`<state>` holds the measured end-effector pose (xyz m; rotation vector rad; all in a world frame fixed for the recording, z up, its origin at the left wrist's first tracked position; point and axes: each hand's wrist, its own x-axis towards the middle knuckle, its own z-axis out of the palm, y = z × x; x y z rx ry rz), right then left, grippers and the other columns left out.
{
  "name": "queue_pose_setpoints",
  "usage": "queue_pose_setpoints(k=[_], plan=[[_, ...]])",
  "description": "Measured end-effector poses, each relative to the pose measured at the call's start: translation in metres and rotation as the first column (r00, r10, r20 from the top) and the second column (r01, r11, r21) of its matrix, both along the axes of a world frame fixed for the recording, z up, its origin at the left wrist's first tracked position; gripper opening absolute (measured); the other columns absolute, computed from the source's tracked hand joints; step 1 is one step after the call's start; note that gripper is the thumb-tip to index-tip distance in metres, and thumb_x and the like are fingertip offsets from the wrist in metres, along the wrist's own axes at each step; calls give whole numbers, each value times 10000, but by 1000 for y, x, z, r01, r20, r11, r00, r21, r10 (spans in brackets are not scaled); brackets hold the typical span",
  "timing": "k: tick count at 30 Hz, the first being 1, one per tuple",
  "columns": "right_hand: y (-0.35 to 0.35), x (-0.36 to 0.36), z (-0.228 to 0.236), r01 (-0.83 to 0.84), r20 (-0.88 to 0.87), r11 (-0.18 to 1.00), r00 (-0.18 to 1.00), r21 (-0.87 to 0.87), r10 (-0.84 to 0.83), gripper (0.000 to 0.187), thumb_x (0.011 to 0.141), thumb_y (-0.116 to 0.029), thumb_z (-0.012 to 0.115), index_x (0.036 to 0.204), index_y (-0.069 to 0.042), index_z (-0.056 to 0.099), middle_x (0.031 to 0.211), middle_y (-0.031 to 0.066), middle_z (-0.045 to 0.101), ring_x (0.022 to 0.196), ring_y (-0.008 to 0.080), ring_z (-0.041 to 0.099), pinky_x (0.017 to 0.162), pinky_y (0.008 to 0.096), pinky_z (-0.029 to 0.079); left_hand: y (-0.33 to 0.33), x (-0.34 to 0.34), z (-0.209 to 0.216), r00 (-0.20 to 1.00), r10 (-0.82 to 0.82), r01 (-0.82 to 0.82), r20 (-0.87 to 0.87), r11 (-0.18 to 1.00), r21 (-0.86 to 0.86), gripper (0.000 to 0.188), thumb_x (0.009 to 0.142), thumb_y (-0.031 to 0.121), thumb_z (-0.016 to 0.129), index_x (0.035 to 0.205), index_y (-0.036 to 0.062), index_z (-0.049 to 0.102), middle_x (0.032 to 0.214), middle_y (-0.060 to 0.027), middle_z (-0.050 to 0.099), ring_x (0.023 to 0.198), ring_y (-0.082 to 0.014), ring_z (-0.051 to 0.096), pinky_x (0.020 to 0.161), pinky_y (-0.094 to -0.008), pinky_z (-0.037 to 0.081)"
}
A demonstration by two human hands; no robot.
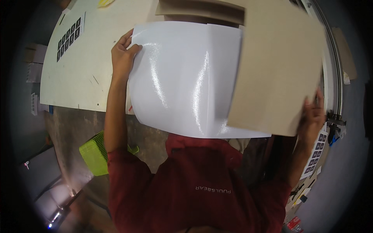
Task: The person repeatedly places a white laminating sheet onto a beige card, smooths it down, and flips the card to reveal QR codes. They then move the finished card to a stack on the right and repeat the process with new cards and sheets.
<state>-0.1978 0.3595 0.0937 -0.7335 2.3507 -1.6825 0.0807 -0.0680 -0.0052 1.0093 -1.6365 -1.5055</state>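
Note:
A large glossy white sheet (182, 77) hangs over the table's near edge in front of my body, bowed, with bright streaks of light on it. My left hand (124, 56) pinches its upper left edge, thumb on top and fingers behind. To the right, a stiff brown cardboard sheet (278, 70) overlaps the white sheet's right side. At the cardboard's lower right edge is my right hand (312, 116), closed on it and slightly blurred; part of this hand is hidden behind the board.
On the pale table (87, 85) lies a sheet of dark printed squares (70, 37). More brown cardboard (200, 9) sits at the far side. A metal rail (336, 70) runs along the right. A lime-green basket (94, 153) stands below left; a second printed sheet (315, 153) is at lower right.

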Motion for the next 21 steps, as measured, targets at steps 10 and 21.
queue_pose_setpoints(k=[10, 21], plan=[[-12, 38, -53, -69, 299, 998, 952, -15, 70, 566, 955, -40, 648, 1439, 101, 391, 1126, 197, 705, 999, 147, 672, 900, 275, 514, -3, -4, -5, 1000, 29, -29, -6, 997, -73, 589, 745, -21, 614, 1329, -88, 566, 1136, -166, 709, 911, -180, 701, 819, -269, 559], [-19, 35, -61, -105, 318, 994, 943, -5, 101, 560, 956, -48, 654, 1442, 89, 412, 1103, 182, 714, 969, 131, 670, 879, 261, 508, -3, -2, -7, 999, 32, -32, -5, 997, -75, 600, 741, -5, 619, 1334, -80, 567, 1149, -170, 707, 913, -185, 705, 815, -271, 563]])
